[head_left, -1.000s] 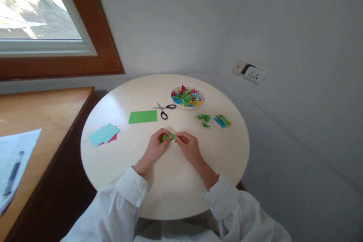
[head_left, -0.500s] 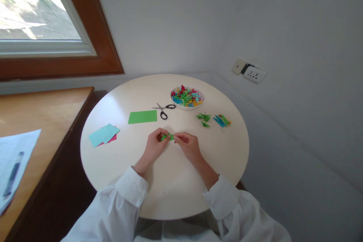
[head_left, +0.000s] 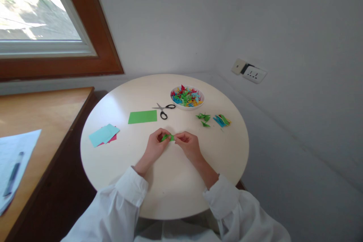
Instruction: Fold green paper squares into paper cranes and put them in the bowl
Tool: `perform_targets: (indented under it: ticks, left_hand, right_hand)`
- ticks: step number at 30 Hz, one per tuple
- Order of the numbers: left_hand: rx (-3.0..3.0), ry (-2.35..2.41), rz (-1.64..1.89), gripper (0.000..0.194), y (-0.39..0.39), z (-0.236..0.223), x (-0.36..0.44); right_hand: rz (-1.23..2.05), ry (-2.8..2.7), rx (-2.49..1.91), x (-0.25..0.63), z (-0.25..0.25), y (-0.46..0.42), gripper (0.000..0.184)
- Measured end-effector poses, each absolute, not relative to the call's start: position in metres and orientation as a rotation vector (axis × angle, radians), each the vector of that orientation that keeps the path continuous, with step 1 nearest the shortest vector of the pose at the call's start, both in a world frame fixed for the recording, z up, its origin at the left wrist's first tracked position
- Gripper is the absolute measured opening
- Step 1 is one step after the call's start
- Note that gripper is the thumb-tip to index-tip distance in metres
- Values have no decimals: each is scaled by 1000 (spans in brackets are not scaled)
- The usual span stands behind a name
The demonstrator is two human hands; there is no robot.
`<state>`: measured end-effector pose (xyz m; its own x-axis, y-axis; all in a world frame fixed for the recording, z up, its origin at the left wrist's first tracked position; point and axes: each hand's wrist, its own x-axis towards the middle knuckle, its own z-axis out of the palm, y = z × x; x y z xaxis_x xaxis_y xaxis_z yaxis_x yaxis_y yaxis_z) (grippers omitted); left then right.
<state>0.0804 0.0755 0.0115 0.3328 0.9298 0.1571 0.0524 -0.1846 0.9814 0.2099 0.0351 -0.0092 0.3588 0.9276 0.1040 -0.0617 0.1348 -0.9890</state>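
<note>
A small folded piece of green paper (head_left: 171, 137) is pinched between my two hands over the middle of the round table. My left hand (head_left: 157, 140) is closed on its left side, thumb and fingers hiding part of it. On its right edge, my right hand (head_left: 187, 143) grips with thumb and forefinger. Beyond my hands lie scissors (head_left: 163, 109) with black handles, their blades apart. A flat sheet of green paper (head_left: 142, 117) rests to the left of the scissors.
A white bowl (head_left: 187, 108) full of coloured paper cranes stands at the back. Several green cranes (head_left: 204, 117) and a pile of coloured strips (head_left: 222, 120) lie at right. Light blue sheets (head_left: 103, 134) over red ones lie at left. A wooden desk (head_left: 53, 117) adjoins the table.
The green paper has shifted and turned slightly between my fingers. My right fingertips moved a touch to the right; everything else on the table stays put.
</note>
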Motion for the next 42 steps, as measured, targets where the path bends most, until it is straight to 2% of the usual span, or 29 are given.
perform_targets:
  ticks: [19, 42]
  left_hand:
    - [1677, 1055, 1001, 17, 76, 5, 81]
    - [1692, 1125, 1029, 11, 74, 4, 82]
  right_hand:
    - [903, -919, -1219, 209, -7, 35, 8]
    - [896, -947, -1283, 209, -9, 35, 15]
